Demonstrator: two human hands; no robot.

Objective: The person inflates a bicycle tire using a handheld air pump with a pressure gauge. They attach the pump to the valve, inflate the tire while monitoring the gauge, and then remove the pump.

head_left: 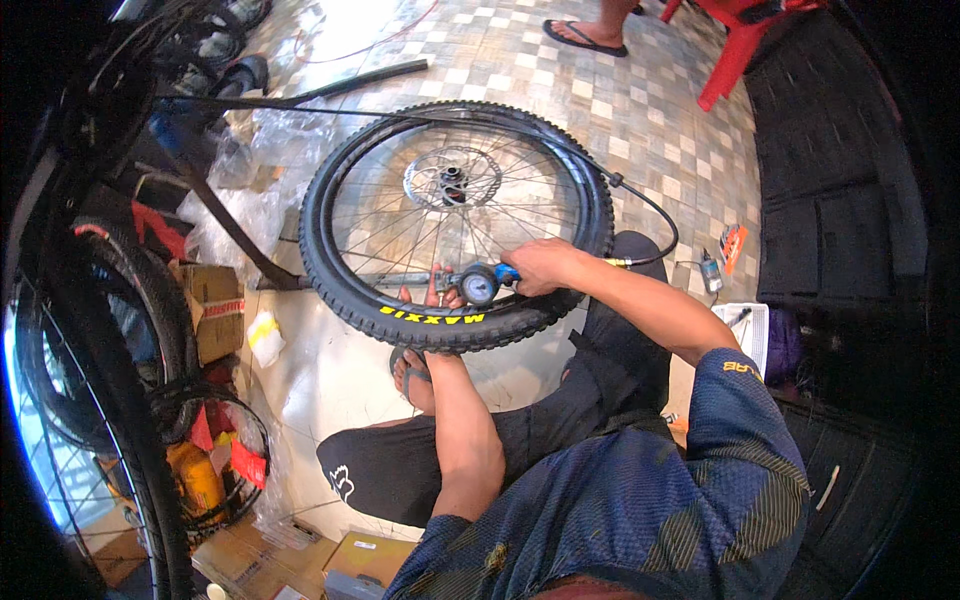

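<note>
A bicycle wheel [330,190] with a black knobby tire is tilted in front of me, a brake disc [452,180] at its hub. Inside the rim, my right hand [543,267] wraps around the blue handle of a tire inflator with a round gauge [479,286]. A black air hose [668,216] runs from the inflator and loops up to the right, behind the wheel. My left arm passes beneath the near side of the tire. Between the spokes, fingers of my left hand [436,290] bend around the inflator's nozzle end, close to the rim; the tire hides the palm.
A bike frame and wheel [90,350] stand at left, beside cardboard boxes [212,310] and plastic wrapping [235,215]. At right are a small bottle [711,272], a white tray [747,335] and dark cabinets [835,240]. Another person's sandalled foot [588,38] and a red chair [735,50] appear at the far side.
</note>
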